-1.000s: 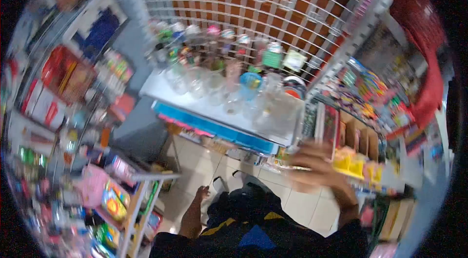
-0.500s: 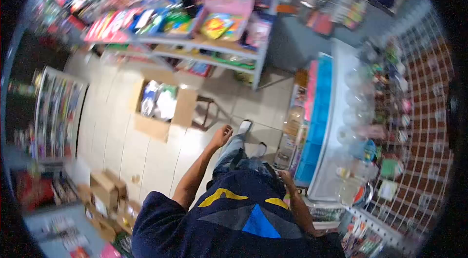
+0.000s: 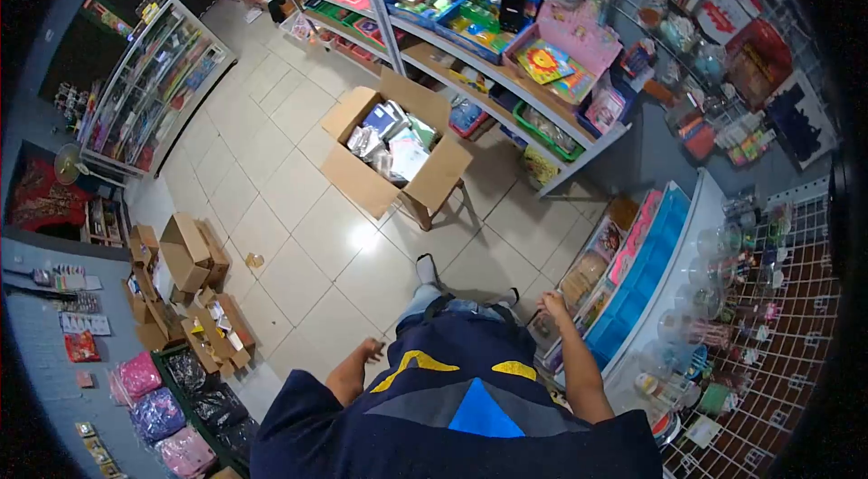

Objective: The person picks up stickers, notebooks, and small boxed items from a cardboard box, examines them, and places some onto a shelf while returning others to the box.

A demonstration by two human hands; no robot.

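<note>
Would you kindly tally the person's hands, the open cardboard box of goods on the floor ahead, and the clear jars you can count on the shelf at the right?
Hands: 2, the left hand and the right hand, both empty.
Open cardboard box: 1.
Clear jars: about 5; more may be hidden.
Total: about 8.

Open tiled floor (image 3: 298, 235) ahead-left of left hand (image 3: 370, 351); shelf unit (image 3: 624, 271) crowds right hand (image 3: 551, 305); open carton (image 3: 395, 153) ahead.

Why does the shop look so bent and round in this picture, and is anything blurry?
Head view: a fisheye lens curves the shelves and leaves black corners; the picture is sharp; ceiling light glares on the floor tiles beside the open cardboard box.
</note>
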